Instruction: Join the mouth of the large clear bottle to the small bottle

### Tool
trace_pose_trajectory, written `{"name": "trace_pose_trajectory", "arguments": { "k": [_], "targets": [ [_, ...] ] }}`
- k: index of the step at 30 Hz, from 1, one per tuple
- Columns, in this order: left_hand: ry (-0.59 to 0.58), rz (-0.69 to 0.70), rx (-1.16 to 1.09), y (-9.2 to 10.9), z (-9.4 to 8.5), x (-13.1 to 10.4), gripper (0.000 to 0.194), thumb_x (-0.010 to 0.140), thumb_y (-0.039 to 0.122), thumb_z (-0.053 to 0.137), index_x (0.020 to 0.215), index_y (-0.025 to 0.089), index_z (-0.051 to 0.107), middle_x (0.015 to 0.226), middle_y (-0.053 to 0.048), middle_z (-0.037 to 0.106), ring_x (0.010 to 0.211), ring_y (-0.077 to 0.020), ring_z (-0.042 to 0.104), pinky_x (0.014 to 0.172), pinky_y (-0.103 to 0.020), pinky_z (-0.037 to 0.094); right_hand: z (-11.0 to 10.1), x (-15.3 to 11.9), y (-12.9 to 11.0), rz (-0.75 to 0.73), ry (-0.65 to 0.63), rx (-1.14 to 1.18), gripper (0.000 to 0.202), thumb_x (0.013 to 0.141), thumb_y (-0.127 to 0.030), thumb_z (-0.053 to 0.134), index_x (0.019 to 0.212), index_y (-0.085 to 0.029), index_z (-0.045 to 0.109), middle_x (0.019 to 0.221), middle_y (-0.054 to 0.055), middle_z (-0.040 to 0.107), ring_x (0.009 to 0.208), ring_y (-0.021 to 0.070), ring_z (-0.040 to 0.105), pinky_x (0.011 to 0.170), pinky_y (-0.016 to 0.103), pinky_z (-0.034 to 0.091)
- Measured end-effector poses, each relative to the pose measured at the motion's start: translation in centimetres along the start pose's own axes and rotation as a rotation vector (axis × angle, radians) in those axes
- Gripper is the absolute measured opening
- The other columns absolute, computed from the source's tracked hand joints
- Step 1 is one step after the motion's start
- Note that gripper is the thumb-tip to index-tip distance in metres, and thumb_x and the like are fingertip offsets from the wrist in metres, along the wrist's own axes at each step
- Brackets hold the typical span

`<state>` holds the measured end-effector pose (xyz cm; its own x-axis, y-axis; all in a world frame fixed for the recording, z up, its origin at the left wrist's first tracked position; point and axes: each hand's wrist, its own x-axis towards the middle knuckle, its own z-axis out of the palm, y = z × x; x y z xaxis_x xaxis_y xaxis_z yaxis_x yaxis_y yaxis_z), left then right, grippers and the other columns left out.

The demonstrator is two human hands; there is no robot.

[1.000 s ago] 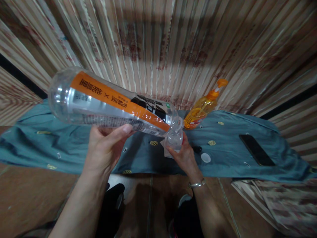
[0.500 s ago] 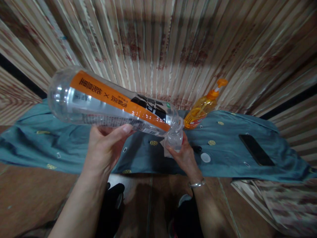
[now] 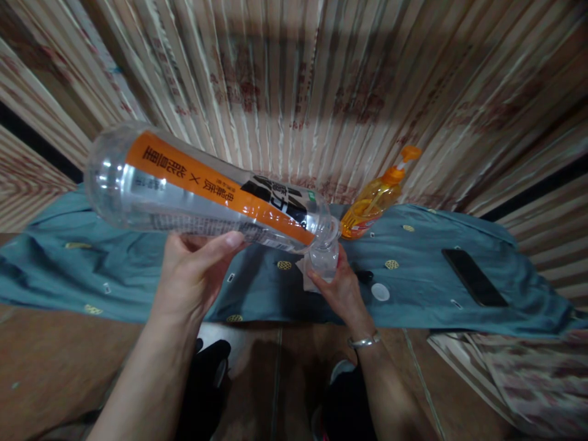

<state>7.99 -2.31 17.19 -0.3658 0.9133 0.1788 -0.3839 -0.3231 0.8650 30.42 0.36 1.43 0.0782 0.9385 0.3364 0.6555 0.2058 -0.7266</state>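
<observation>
A large clear plastic bottle with an orange and silver label lies tilted in the air, its neck pointing down to the right. My left hand grips it from beneath, thumb along the near side. In my right hand is a small clear bottle, held under the large bottle's mouth. The two openings meet or nearly touch; whether liquid passes between them I cannot tell. Beneath the small bottle a pale tissue shows in part on the cloth.
An orange pump bottle stands behind my right hand. A white round lid and a small black object lie beside that hand. Farther right rests a dark phone. A teal cloth covers the table, with a pleated curtain behind.
The large bottle's base has shifted very slightly left. Both hands keep the same hold, and the rest is as it was.
</observation>
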Motion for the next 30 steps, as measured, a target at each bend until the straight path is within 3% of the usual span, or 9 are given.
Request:
{"name": "trace_pose_trajectory", "arguments": {
  "k": [8,22,30],
  "targets": [
    [-0.012,0.009,-0.027,-0.12,0.14,0.1,0.055,0.053,0.012,0.091,0.105,0.021,0.079,0.07,0.0,0.078,0.07,-0.0246,0.079,0.077,-0.042,0.07,0.17,-0.01,0.27,-0.028,0.017,0.006,0.084,0.087,-0.052,0.075,0.154,-0.012,0.046,0.142,0.022,0.071,0.13,0.0354,0.072,0.107,0.05,0.061],
    [-0.022,0.002,-0.026,-0.02,0.08,0.27,0.061,0.051,0.011,0.09,0.11,0.022,0.079,0.077,-0.002,0.081,0.074,-0.0275,0.081,0.081,-0.046,0.07,0.33,-0.09,0.59,-0.051,0.019,-0.006,0.086,0.088,-0.053,0.075,0.156,-0.01,0.044,0.141,0.023,0.071,0.129,0.0358,0.073,0.106,0.051,0.062],
    [-0.009,0.022,-0.035,0.22,0.35,0.3,0.064,0.049,0.007,0.087,0.11,0.024,0.078,0.068,0.004,0.077,0.072,-0.0262,0.08,0.081,-0.045,0.07,0.46,-0.04,0.93,-0.086,0.027,-0.019,0.083,0.089,-0.053,0.073,0.155,-0.011,0.045,0.141,0.023,0.071,0.128,0.035,0.073,0.106,0.05,0.063]
  ]
}}
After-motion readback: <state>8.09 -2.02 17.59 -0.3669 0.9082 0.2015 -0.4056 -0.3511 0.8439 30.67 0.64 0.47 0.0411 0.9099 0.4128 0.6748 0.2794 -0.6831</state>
